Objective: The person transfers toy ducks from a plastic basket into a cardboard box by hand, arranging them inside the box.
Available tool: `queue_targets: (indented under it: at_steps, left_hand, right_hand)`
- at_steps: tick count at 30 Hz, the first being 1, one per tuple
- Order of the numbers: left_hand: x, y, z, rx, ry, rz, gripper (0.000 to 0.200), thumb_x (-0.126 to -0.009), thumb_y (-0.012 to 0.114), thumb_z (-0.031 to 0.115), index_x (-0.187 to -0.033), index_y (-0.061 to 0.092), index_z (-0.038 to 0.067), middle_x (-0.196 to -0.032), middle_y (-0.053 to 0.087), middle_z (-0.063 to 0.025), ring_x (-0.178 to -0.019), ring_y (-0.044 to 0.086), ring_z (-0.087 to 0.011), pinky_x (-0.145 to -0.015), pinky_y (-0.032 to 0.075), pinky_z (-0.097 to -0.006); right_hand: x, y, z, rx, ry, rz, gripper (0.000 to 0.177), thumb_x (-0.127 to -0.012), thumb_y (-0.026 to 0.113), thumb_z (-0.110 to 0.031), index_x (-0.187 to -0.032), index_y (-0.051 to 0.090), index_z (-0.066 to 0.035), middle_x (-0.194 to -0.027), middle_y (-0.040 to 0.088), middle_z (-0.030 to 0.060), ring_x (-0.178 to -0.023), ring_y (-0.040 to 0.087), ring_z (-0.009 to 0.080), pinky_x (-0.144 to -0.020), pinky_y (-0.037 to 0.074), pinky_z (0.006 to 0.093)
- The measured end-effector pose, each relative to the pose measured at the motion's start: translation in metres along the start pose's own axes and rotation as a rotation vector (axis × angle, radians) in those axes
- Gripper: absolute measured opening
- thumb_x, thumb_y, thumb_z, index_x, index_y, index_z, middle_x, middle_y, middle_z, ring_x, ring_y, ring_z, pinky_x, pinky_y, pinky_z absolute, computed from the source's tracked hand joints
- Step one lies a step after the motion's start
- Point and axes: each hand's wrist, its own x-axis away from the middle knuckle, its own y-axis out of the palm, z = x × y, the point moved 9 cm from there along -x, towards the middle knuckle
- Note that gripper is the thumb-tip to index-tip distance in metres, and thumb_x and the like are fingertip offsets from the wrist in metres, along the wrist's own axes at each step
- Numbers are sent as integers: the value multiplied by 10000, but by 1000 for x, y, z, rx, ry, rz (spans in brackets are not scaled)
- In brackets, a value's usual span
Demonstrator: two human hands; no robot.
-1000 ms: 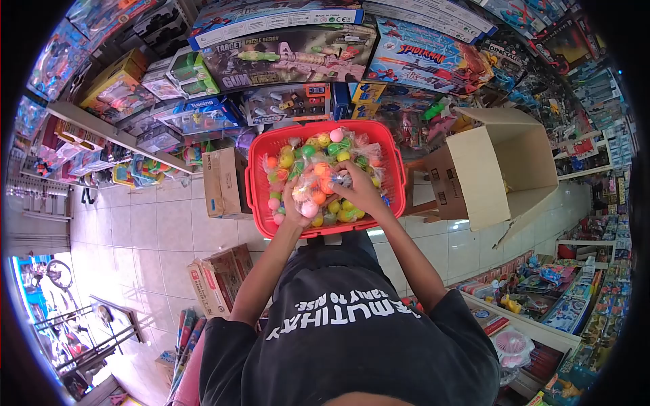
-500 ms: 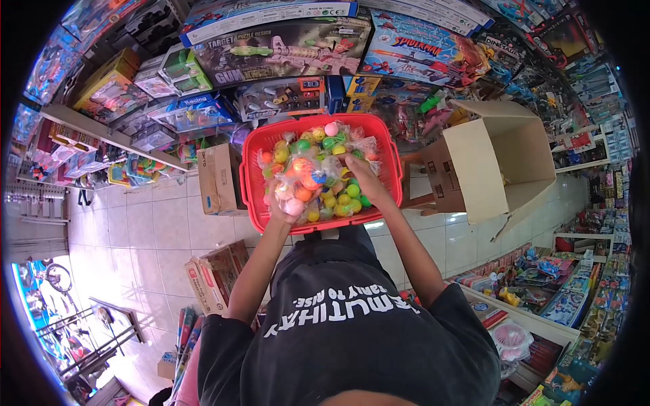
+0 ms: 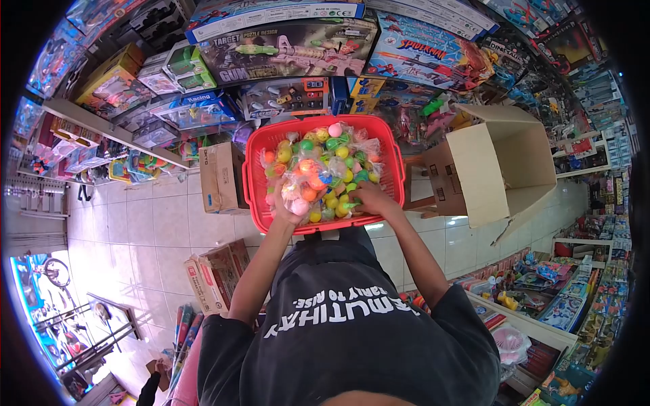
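Note:
A red plastic basket (image 3: 397,203) in front of my body holds many small coloured balls, several of them in clear plastic bags. My left hand (image 3: 288,208) is closed on a clear bag of orange and pink balls (image 3: 308,193) over the basket's left part. At the front right inside the basket, my right hand (image 3: 370,199) reaches among green and yellow balls (image 3: 338,201). Its fingers are bent down, and their tips are hidden, so what they hold, if anything, cannot be made out.
An open cardboard box (image 3: 479,172) stands right of the basket, and a closed carton (image 3: 222,178) stands to its left. Another carton (image 3: 218,274) lies on the tiled floor (image 3: 162,230). Shelves of boxed toys (image 3: 291,51) rise beyond the basket.
My right hand has moved from over the middle of the basket down toward its front right, among the balls. The left hand and its bag have shifted slightly.

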Motion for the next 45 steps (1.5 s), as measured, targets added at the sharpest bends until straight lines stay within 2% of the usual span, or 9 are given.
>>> queue_targets:
  at_steps: [7, 8, 11, 17, 27, 36, 40, 43, 45]
  left_hand:
    - [-6, 1, -10, -20, -10, 15, 514, -861, 422, 353, -1313, 357, 118, -1295, 427, -135, -1183, 437, -296, -961, 395, -476]
    - [-7, 3, -13, -23, -16, 14, 514, -861, 422, 353, -1313, 357, 118, -1295, 427, -135, -1183, 437, -296, -961, 395, -476]
    - [-8, 8, -15, -116, 31, 17, 505, -866, 416, 337, -1303, 364, 88, -1269, 451, -138, -1169, 453, -280, -981, 385, -432]
    - [-16, -14, -22, -86, 53, 75, 511, -867, 380, 364, -1265, 406, 45, -1180, 520, -133, -1068, 528, -252, -929, 429, -374]
    - [-8, 9, -12, -121, 129, 40, 481, -886, 385, 324, -1269, 387, 34, -1186, 511, -134, -1050, 536, -244, -893, 454, -360]
    - [-14, 3, -38, -43, -10, -9, 505, -852, 439, 437, -1219, 431, 91, -1099, 546, -112, -933, 578, -250, -772, 506, -379]
    - [-13, 49, -64, 69, -113, -132, 512, -818, 472, 326, -1252, 418, 60, -1173, 535, -129, -1035, 557, -270, -887, 470, -404]
    - [-15, 71, -92, 129, -253, -295, 514, -818, 470, 341, -1252, 421, 71, -1172, 536, -125, -1034, 557, -278, -879, 471, -425]
    - [-20, 79, -109, 107, -228, -135, 505, -825, 456, 353, -1247, 428, 77, -1159, 543, -127, -1005, 570, -289, -854, 481, -445]
  right_hand:
    - [36, -93, -24, -1008, -92, 130, 226, -833, 617, -227, -858, 498, -37, -764, 514, 80, -704, 515, 147, -656, 406, 270]
    - [37, -100, -31, -1037, -76, 145, 239, -820, 626, -233, -831, 484, -41, -820, 514, 75, -794, 526, 168, -720, 402, 277]
    - [42, -145, -83, -566, -357, 488, 230, -804, 636, -231, -830, 490, -56, -919, 518, 84, -901, 513, 211, -797, 386, 299]
    - [23, -116, -108, -261, -313, 703, 305, -766, 648, -318, -848, 517, -56, -1189, 429, 126, -1151, 380, 321, -953, 271, 459]
    - [-1, -87, -96, -656, -381, 475, 311, -810, 604, -281, -934, 436, -50, -1381, 286, 187, -1250, 305, 359, -1005, 267, 417]
    - [16, -104, -93, -651, -387, 457, 321, -816, 594, -309, -952, 439, -63, -1400, 276, 178, -1299, 249, 344, -1051, 187, 415]
    - [52, -125, -76, -908, -333, 518, 395, -795, 615, -318, -1049, 461, -59, -1420, 250, 171, -1339, 183, 318, -1077, 121, 433]
    - [95, -153, -70, -619, -234, 679, 462, -777, 634, -320, -1114, 458, -59, -1422, 250, 163, -1337, 182, 330, -1075, 135, 448]
    - [123, -163, -60, -480, -147, 770, 517, -744, 671, -321, -1143, 465, -64, -1395, 299, 152, -1316, 227, 341, -1057, 179, 449]
